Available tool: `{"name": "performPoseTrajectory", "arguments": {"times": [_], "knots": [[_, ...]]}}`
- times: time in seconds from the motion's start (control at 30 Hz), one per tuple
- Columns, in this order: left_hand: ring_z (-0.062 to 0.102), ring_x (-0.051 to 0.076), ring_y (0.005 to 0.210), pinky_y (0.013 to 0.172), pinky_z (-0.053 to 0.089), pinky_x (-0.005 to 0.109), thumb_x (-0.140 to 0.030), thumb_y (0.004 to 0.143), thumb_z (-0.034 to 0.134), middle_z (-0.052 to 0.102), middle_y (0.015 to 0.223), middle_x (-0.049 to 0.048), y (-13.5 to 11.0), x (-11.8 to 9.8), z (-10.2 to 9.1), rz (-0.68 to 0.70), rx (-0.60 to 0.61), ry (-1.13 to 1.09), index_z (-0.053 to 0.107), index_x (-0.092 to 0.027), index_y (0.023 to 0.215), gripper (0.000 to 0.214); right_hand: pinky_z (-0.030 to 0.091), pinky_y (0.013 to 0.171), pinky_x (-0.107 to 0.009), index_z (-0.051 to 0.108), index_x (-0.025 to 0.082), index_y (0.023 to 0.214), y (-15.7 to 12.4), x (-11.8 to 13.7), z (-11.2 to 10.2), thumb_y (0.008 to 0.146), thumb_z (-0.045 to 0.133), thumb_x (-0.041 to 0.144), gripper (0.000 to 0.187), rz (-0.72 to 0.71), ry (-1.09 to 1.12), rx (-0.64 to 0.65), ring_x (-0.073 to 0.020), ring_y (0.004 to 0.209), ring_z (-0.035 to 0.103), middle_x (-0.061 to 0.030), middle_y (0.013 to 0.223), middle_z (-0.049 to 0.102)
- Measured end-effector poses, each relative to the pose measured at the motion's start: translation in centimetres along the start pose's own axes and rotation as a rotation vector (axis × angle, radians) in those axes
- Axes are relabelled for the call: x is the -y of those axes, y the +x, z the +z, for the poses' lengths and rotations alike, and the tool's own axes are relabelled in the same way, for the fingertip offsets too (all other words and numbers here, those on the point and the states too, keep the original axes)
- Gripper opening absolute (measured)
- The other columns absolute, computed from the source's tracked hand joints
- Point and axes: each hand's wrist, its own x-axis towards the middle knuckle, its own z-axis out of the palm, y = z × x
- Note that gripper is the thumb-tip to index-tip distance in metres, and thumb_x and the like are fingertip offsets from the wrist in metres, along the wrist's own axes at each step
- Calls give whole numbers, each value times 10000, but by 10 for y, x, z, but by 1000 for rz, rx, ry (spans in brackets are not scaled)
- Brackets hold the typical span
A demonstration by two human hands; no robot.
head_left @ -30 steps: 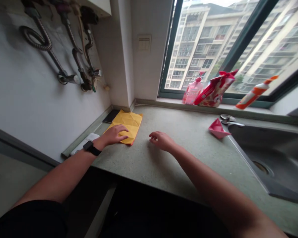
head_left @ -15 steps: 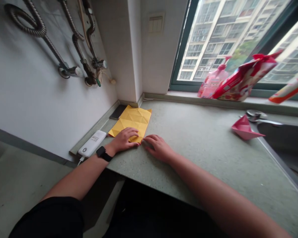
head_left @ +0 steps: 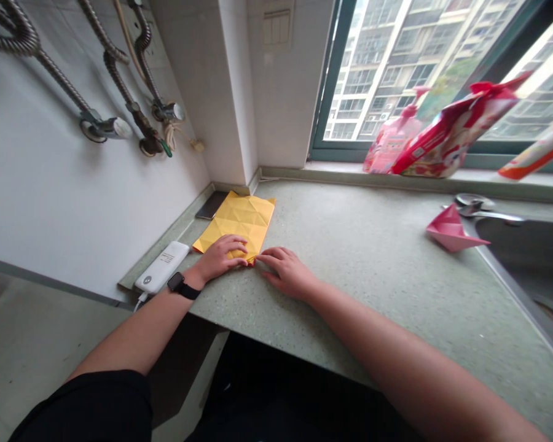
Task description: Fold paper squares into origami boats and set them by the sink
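Lengthwise, the paper is pointing away toward the wall, lying partly beneath the loosely spread left hand; the right hand is touching its near corner, grip unclear.

Legible text: none

White block by the wall: several short dark lines printed on top, too small to read; round grey mark at its near end. Red bag on the sill: printed, blurred. Pink pump bottle, orange-and-white bottle: markings too blurry to make out.
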Motion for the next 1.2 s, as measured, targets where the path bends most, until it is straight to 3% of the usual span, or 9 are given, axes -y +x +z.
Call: {"name": "performPoseTrajectory", "arguments": {"times": [0.4, 0.87, 1.2], "knots": [[680, 286, 1308, 1213, 512, 506, -309, 921, 849, 784, 1306, 78, 2, -1, -2, -19, 20, -22, 822, -255, 924, 60, 478, 1196, -529, 753, 315, 1400, 1, 4, -1, 1014, 708, 231, 398, 10, -26, -2, -299, 1332, 638, -100, 1418, 723], [712, 271, 1262, 1182, 546, 499, -304, 942, 805, 795, 1266, 75, 3, -1, -4, -33, -8, -51, 828, -254, 932, 56, 489, 1183, -511, 713, 317, 1449, 1, 2, -1, 1017, 708, 243, 438, 14, -8, 11, -290, 1346, 626, -96, 1431, 715], [748, 270, 1188, 1130, 579, 488, -304, 1008, 671, 803, 1205, 103, 4, -13, -2, -13, -140, -62, 729, -230, 946, 113, 489, 1181, -523, 740, 336, 1425, 1, 3, -2, 1016, 710, 246, 420, 10, -18, 24, -302, 1332, 631, -93, 1426, 713]]}}
